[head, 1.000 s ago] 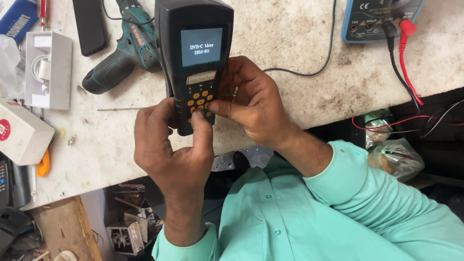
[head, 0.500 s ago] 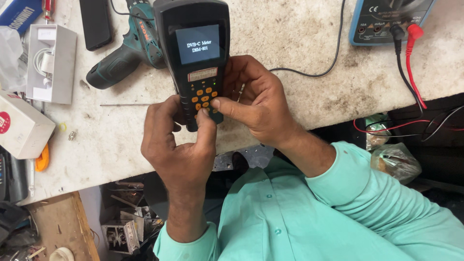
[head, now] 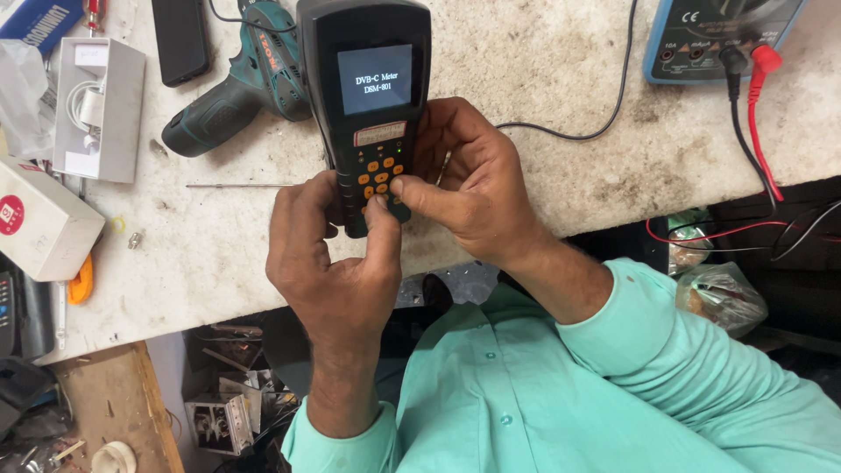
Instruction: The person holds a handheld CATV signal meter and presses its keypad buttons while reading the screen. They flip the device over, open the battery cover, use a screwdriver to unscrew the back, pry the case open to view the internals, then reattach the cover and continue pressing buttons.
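Meter (head: 365, 105), screen lit, was gripped at its lower end by left hand (head: 337, 263) and right hand (head: 469, 188); both thumbs pressed the keypad (head: 378, 175). Keying appeared underway, requiring accurate presses.

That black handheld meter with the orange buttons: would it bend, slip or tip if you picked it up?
The handheld meter is probably stiff: its long black case stays straight with only its lower end gripped. It seems easy to hold, since the left hand and right hand wrap it with thumbs on the keys. Stood on end it might topple, being tall and narrow.
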